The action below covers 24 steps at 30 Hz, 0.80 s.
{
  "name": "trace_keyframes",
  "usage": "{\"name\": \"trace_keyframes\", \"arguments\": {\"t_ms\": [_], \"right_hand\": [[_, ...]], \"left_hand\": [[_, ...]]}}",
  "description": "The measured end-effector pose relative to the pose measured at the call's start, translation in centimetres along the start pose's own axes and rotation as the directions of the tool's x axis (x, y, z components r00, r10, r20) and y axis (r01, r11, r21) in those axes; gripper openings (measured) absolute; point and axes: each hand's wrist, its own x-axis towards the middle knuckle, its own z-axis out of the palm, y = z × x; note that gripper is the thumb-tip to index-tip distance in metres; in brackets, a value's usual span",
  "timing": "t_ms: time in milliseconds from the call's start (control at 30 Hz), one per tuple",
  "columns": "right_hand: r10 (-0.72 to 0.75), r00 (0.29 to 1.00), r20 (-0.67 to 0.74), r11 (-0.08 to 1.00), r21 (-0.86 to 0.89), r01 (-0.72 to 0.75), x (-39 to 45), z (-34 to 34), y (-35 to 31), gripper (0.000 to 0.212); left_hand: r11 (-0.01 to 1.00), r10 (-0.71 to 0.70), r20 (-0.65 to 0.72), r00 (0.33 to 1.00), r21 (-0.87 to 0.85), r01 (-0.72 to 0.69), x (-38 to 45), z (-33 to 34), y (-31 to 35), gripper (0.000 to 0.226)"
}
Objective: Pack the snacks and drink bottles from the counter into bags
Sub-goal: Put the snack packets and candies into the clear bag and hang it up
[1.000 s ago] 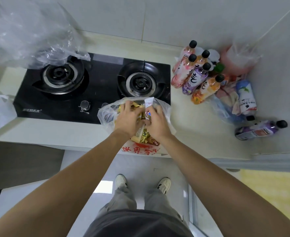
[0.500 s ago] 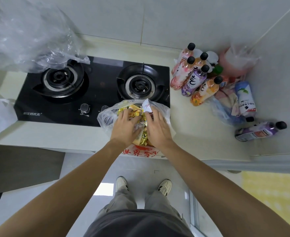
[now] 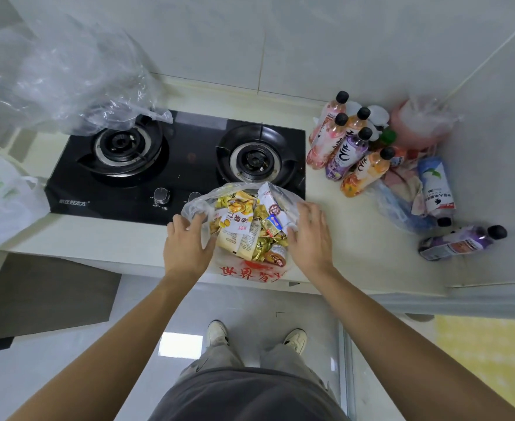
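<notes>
Your left hand [image 3: 186,247] and right hand [image 3: 309,235] flank the bag [image 3: 244,268] of snacks [image 3: 247,226], which sits at the worktop [image 3: 356,247] front edge, partly overhanging. Left grip: fingers pinch the film at the bag's left rim. Right grip: fingers curl into the right rim, apparently grasping it. The thin film is likely soft, slippery and easily torn; the packets are light and loose, so take hold at the rim, gathering both sides evenly. The bottles [image 3: 347,150] stand clustered to the right, one purple bottle [image 3: 459,243] lying well apart; these probably handle stiff and heavier. Open worktop lies between bag and bottles; the hob [image 3: 177,165] borders the bag behind.
</notes>
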Motion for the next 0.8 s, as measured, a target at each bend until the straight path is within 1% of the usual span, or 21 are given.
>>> {"name": "trace_keyframes", "arguments": {"t_ms": [100, 200, 267, 333, 433, 467, 500, 533, 600, 633, 733, 800], "right_hand": [[0.162, 0.987, 0.019, 0.982, 0.092, -0.163, 0.4, 0.5, 0.3, 0.046], [0.282, 0.958, 0.058, 0.932, 0.222, -0.288, 1.0, 0.8, 0.6, 0.026], [0.294, 0.951, 0.098, 0.918, 0.250, -0.309, 1.2, 0.7, 0.5, 0.017], [0.260, 0.959, 0.115, 0.928, 0.243, -0.281, 1.2, 0.7, 0.4, 0.024], [0.228, 0.965, 0.128, 0.930, 0.264, -0.255, 1.1, 0.5, 0.2, 0.032], [0.222, 0.966, 0.132, 0.930, 0.269, -0.251, 1.1, 0.5, 0.1, 0.034], [0.216, 0.966, 0.139, 0.930, 0.273, -0.247, 1.1, 0.5, 0.0, 0.035], [0.209, 0.967, 0.148, 0.929, 0.279, -0.244, 1.0, 0.5, -0.1, 0.036], [0.202, 0.964, 0.175, 0.926, 0.286, -0.246, 0.9, 0.6, -0.2, 0.037], [0.199, 0.962, 0.185, 0.925, 0.288, -0.247, 0.8, 0.6, -0.2, 0.038], [0.196, 0.960, 0.202, 0.919, 0.304, -0.251, 0.7, 0.8, -0.2, 0.041], [0.182, 0.960, 0.212, 0.916, 0.320, -0.244, 0.8, 0.6, -0.3, 0.042]], "left_hand": [[0.992, -0.100, 0.163, 0.982, -0.061, 0.111, 0.5, 0.4, 0.2, 0.046], [0.967, -0.118, 0.212, 0.970, -0.199, 0.161, 1.0, 0.7, 0.5, 0.042], [0.948, -0.147, 0.229, 0.962, -0.246, 0.204, 1.3, 0.8, 0.7, 0.045], [0.910, -0.211, 0.251, 0.945, -0.303, 0.284, 1.7, 0.7, 0.9, 0.050], [0.808, -0.330, 0.280, 0.902, -0.411, 0.423, 1.9, 0.7, 0.6, 0.059], [0.790, -0.358, 0.281, 0.890, -0.417, 0.450, 1.9, 0.6, 0.4, 0.058], [0.793, -0.376, 0.286, 0.881, -0.392, 0.466, 1.9, 0.7, 0.2, 0.055], [0.817, -0.372, 0.299, 0.879, -0.344, 0.463, 1.9, 0.8, -0.1, 0.052], [0.885, -0.325, 0.320, 0.890, -0.230, 0.405, 2.1, 1.0, -0.3, 0.047], [0.895, -0.315, 0.322, 0.893, -0.212, 0.392, 2.2, 1.1, -0.4, 0.048], [0.866, -0.347, 0.336, 0.876, -0.244, 0.436, 2.6, 1.0, -0.4, 0.059], [0.878, -0.340, 0.321, 0.884, -0.229, 0.420, 2.8, 0.7, -0.3, 0.057]]}}
